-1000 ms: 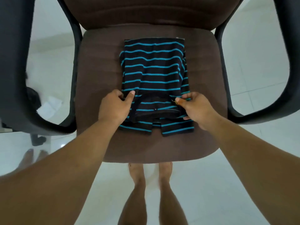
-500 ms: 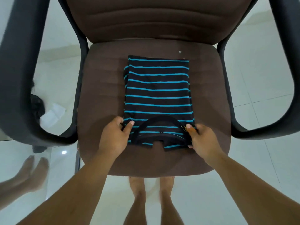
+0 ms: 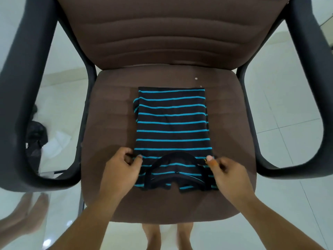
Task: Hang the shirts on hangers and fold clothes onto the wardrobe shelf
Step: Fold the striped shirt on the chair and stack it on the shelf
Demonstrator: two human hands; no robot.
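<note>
Two hands (image 3: 124,167) (image 3: 227,171), striped shirt (image 3: 172,123), chair (image 3: 111,123)

Bare forearms, no sleeves; left hand (image 3: 121,170), right hand (image 3: 227,175), bare feet.

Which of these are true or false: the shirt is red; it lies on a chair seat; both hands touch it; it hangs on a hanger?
1. The striped shirt is red. False: black with blue stripes.
2. It lies on the brown chair seat. True.
3. The left hand and right hand both hold its near edge. True.
4. It hangs on a hanger. False: it lies folded flat.
</note>
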